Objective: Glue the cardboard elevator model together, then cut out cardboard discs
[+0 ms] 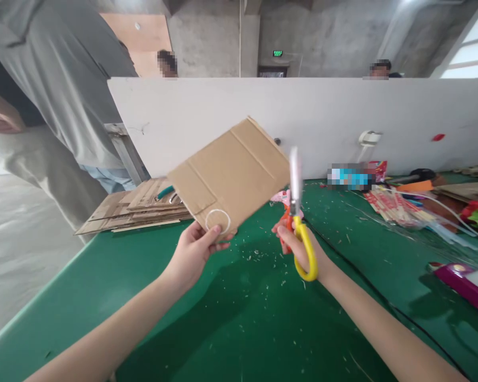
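My left hand [199, 244] pinches the lower corner of a flat piece of brown cardboard [235, 175], thumb on the near face. Crease lines run across the cardboard, which is tilted and raised above the table. Beside my thumb a thin white circle [218, 210] shows on that corner; whether it is drawn or a loose ring, I cannot tell. My right hand [302, 246] grips scissors [308, 260] with a yellow handle loop and an orange-red part. Their blades point up, blurred, close to the cardboard's right corner. Some of my right fingers are hidden behind the handles.
A stack of cardboard [143, 207] lies at the table's left edge, with a teal-handled tool on it. Small scraps dot the green table [207, 329]. A black cable [358, 276], a purple device [462, 286] and bundled sticks [398, 209] lie right. Another person [59, 79] stands left.
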`<state>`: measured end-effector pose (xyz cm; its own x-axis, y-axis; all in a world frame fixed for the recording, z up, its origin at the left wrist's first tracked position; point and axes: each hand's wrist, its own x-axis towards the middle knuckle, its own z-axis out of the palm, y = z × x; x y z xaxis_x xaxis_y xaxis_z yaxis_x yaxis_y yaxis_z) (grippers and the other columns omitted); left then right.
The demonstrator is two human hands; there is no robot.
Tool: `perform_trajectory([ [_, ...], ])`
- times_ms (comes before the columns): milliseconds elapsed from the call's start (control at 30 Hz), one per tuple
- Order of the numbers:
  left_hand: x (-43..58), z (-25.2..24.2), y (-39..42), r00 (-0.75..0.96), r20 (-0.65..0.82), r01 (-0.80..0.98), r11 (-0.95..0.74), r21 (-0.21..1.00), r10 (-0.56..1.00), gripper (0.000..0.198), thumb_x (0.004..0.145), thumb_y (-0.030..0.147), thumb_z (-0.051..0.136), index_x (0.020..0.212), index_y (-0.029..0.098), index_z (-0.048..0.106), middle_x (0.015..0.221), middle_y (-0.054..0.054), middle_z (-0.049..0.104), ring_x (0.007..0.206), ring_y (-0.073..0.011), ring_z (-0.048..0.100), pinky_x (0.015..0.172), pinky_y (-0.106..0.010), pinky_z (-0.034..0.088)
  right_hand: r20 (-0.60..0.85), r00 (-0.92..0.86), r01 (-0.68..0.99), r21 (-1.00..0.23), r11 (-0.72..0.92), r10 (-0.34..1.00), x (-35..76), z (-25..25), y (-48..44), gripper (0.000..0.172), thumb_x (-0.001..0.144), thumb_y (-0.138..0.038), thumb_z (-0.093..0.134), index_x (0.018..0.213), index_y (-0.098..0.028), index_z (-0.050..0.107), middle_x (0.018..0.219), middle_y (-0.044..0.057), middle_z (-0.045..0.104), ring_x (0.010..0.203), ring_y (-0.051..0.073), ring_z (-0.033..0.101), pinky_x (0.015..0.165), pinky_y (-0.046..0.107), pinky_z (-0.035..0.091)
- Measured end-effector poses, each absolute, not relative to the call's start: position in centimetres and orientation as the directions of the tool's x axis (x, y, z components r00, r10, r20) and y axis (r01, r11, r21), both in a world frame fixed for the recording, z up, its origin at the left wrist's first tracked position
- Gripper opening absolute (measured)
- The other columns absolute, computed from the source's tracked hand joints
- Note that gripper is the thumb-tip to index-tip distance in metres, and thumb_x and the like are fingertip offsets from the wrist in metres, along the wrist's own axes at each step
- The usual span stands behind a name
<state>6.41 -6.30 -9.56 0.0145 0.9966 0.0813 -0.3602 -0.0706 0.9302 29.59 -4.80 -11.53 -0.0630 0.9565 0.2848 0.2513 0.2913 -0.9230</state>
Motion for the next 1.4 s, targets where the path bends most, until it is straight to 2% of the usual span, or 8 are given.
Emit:
perform_trajectory([
  [133, 4.6, -9.0, -4.6, -0.150, 0.152, -0.414, -0.202, 0.888, 0.977, 0.030, 0.069, 0.026, 0.080, 0.090, 0.015, 0.062, 0.085, -0.002, 0.071, 0.078, -0.0182, 0.072, 0.069, -0.027, 0.059, 0.248, -0.306, 0.551, -0.741, 0.383, 0.919, 31.0, -11.2, -4.9, 0.036, 0.079, -0.054, 0.062, 0.088, -0.020, 0.054, 0.077, 0.003, 0.058, 0.065, 0.016, 0.054, 0.058, 0.030, 0.043],
  [233, 3.8, -8.7, -3.8, -0.199, 0.158, -0.476, -0.236, 0.847, 0.967, 0.028, 0.068, 0.023, 0.080, 0.089, 0.017, 0.062, 0.087, 0.000, 0.072, 0.083, -0.0173, 0.072, 0.072, -0.026, 0.059, 0.133, -0.397, 0.674, -0.629, 0.387, 0.908, 31.2, -11.1, -5.0, 0.037, 0.082, -0.057, 0.056, 0.084, -0.020, 0.050, 0.075, 0.003, 0.056, 0.064, 0.016, 0.051, 0.058, 0.030, 0.041],
  [367, 4.2, -8.8, -3.9, -0.157, 0.183, -0.489, -0.237, 0.840, 0.971, 0.027, 0.070, 0.023, 0.079, 0.089, 0.018, 0.061, 0.086, 0.000, 0.073, 0.084, -0.0181, 0.072, 0.078, -0.030, 0.059, 0.022, -0.448, 0.753, -0.529, 0.390, 0.894, 31.2, -10.8, -5.1, 0.044, 0.085, -0.063, 0.046, 0.077, -0.020, 0.044, 0.074, 0.003, 0.053, 0.060, 0.015, 0.046, 0.057, 0.030, 0.038],
  [467, 5.3, -9.3, -4.7, -0.080, 0.186, -0.460, -0.201, 0.865, 0.979, 0.027, 0.072, 0.024, 0.077, 0.093, 0.016, 0.061, 0.090, -0.004, 0.073, 0.085, -0.0195, 0.072, 0.083, -0.034, 0.058, -0.010, -0.461, 0.744, -0.549, 0.380, 0.888, 30.9, -10.5, -5.2, 0.044, 0.086, -0.064, 0.044, 0.081, -0.020, 0.044, 0.076, 0.004, 0.054, 0.063, 0.015, 0.048, 0.057, 0.030, 0.038],
  [633, 6.4, -10.0, -5.7, 0.023, 0.141, -0.438, -0.117, 0.892, 0.990, 0.028, 0.076, 0.025, 0.075, 0.097, 0.015, 0.060, 0.091, -0.006, 0.073, 0.085, -0.0207, 0.072, 0.084, -0.035, 0.058, -0.014, -0.459, 0.702, -0.619, 0.353, 0.888, 30.7, -10.8, -5.2, 0.045, 0.084, -0.064, 0.048, 0.089, -0.019, 0.048, 0.080, 0.005, 0.057, 0.065, 0.016, 0.050, 0.059, 0.030, 0.040],
  [900, 6.1, -9.8, -5.6, -0.022, 0.149, -0.446, -0.143, 0.883, 0.989, 0.025, 0.078, 0.024, 0.072, 0.098, 0.016, 0.059, 0.096, -0.005, 0.072, 0.084, -0.0186, 0.072, 0.083, -0.033, 0.058, -0.021, -0.485, 0.670, -0.651, 0.357, 0.874, 30.9, -10.7, -5.3, 0.043, 0.085, -0.062, 0.049, 0.089, -0.019, 0.049, 0.078, 0.003, 0.056, 0.065, 0.015, 0.049, 0.059, 0.028, 0.041],
  [1233, 6.3, -10.2, -5.9, 0.059, 0.152, -0.409, -0.114, 0.905, 0.987, 0.025, 0.082, 0.025, 0.069, 0.102, 0.014, 0.060, 0.096, -0.008, 0.073, 0.089, -0.0206, 0.071, 0.086, -0.035, 0.058, 0.018, -0.472, 0.695, -0.608, 0.384, 0.882, 30.7, -10.9, -5.3, 0.044, 0.085, -0.064, 0.047, 0.082, -0.020, 0.047, 0.074, 0.002, 0.055, 0.061, 0.014, 0.049, 0.056, 0.026, 0.038],
  [1400, 6.5, -10.3, -6.1, 0.076, 0.150, -0.435, -0.102, 0.895, 0.986, 0.024, 0.081, 0.025, 0.070, 0.100, 0.015, 0.060, 0.095, -0.006, 0.073, 0.087, -0.0185, 0.071, 0.087, -0.034, 0.057, 0.029, -0.365, 0.785, -0.529, 0.324, 0.931, 30.2, -10.0, -5.9, 0.045, 0.083, -0.065, 0.048, 0.076, -0.021, 0.049, 0.065, 0.001, 0.056, 0.052, 0.013, 0.048, 0.050, 0.025, 0.033],
])
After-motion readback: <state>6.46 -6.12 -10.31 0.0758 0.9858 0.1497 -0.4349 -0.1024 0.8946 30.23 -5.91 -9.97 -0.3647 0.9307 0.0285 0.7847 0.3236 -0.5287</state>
